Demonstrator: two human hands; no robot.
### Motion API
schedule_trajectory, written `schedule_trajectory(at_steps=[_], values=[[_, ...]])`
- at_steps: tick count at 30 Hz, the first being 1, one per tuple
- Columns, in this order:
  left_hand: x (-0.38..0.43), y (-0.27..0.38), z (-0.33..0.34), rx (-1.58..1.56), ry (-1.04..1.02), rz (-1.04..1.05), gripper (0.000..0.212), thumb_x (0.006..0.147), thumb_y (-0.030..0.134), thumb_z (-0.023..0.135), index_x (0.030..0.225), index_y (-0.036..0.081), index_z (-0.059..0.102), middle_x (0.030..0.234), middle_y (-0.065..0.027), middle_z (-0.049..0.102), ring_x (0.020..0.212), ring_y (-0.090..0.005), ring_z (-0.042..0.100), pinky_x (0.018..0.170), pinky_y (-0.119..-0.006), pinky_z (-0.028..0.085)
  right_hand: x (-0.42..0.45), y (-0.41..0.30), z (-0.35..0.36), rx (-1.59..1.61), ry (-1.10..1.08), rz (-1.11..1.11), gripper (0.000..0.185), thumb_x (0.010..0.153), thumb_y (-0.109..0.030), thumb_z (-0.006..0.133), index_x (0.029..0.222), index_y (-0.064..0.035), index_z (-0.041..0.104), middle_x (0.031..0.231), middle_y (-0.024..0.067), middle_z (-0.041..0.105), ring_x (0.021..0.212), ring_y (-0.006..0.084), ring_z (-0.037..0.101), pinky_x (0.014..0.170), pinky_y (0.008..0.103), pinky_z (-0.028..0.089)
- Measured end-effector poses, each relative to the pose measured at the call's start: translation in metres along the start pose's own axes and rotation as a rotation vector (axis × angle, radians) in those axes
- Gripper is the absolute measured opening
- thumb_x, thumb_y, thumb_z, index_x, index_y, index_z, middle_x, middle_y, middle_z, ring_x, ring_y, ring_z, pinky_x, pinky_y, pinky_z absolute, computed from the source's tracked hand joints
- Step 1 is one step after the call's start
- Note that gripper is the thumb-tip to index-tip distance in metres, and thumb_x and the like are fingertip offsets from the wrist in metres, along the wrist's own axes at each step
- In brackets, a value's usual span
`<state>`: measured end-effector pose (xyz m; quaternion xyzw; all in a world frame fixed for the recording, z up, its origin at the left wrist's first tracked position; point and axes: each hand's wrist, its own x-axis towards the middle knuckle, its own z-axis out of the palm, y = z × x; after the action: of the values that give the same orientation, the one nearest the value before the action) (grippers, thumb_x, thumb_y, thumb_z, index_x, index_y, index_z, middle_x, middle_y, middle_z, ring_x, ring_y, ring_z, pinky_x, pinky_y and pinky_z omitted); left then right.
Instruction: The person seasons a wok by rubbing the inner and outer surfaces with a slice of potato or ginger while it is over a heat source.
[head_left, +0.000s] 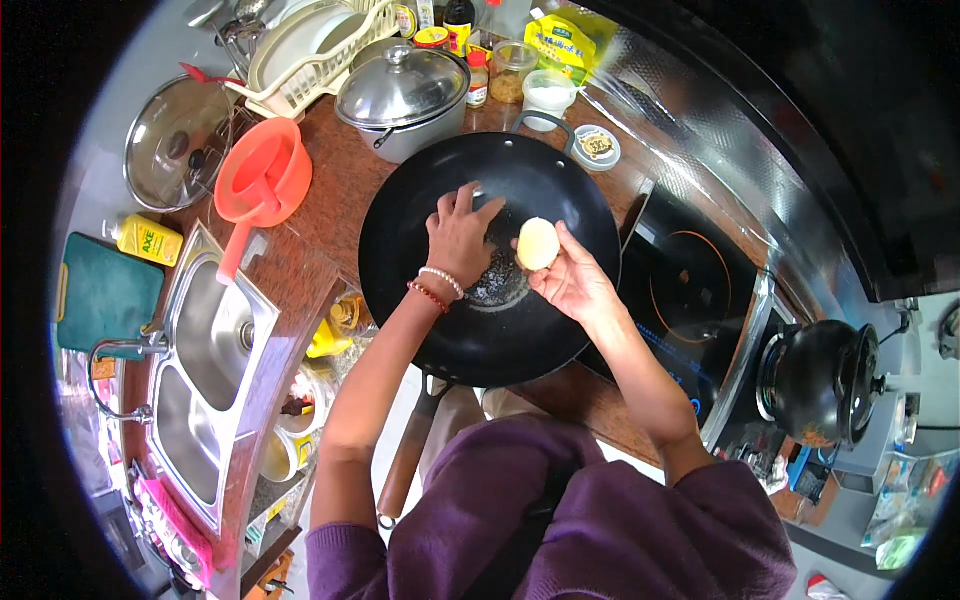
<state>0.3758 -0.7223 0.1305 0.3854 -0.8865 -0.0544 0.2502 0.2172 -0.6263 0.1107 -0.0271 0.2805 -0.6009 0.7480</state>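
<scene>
A black wok (480, 352) with a brown wooden handle (405, 465) lies in front of me on the counter. My left hand (463, 236), wearing two bead bracelets, reaches palm down into it with fingers spread. I see nothing in that hand; whether its fingertips touch the wok is unclear. White granules (491, 289) are scattered in the wok's bottom, partly behind the hand. Over the wok's right half, my right hand (574, 281) grips a pale yellow oval piece, apparently a peeled potato (538, 244), with its smooth face towards me.
To the right are an induction cooktop (690, 277) and a black lidded pot (817, 382). Behind the wok stand a lidded steel pot (405, 94), a tub of white granules (549, 94) and a loose lid (596, 148). A red dipper (262, 172) rests beside the double sink (210, 337).
</scene>
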Motion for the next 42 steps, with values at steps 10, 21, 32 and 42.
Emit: schedule_trajectory(at_steps=[10,21,32,42], values=[[-0.023,-0.012,-0.015,-0.209,0.099,0.019,0.037,0.069,0.007,0.067,0.106,0.008,0.062,0.120,-0.0171,0.053,0.105,-0.0325,0.053,0.089,-0.037,0.043,0.029,0.005,-0.012,-0.521,0.333,-0.019,0.029,0.083,-0.038,0.063,0.094,-0.0119,0.059,0.078,0.0000,0.061,0.063,0.0088,0.053,0.056,0.0223,0.043],[-0.160,-0.060,-0.089,-0.897,-0.116,-0.637,0.021,0.084,0.004,0.059,0.104,-0.003,0.061,0.096,-0.0072,0.063,0.085,-0.0123,0.058,0.075,-0.023,0.045,0.050,0.028,-0.014,-2.149,0.031,-0.400,0.029,0.069,-0.021,0.074,0.086,-0.0056,0.056,0.095,0.0099,0.049,0.095,0.0305,0.050,0.081,0.0406,0.043],[-0.216,-0.029,-0.087,-1.803,-0.711,-1.086,0.036,0.089,0.024,0.055,0.115,0.000,0.048,0.095,-0.0126,0.060,0.076,-0.0188,0.063,0.062,-0.027,0.052,0.048,0.033,-0.024,-2.310,0.009,-0.546,0.019,0.079,-0.008,0.055,0.096,-0.0082,0.063,0.085,0.0104,0.055,0.084,0.0321,0.056,0.074,0.0419,0.048],[-0.206,-0.020,-0.078,-1.832,-0.894,-1.237,0.021,0.086,0.022,0.059,0.083,0.003,0.051,0.058,-0.0027,0.049,0.041,-0.0130,0.046,0.038,-0.026,0.041,0.017,0.082,-0.017,-2.605,-0.025,-0.544,0.019,0.073,-0.009,0.053,0.088,-0.0039,0.063,0.094,0.0174,0.062,0.077,0.0297,0.064,0.069,0.0401,0.054]])
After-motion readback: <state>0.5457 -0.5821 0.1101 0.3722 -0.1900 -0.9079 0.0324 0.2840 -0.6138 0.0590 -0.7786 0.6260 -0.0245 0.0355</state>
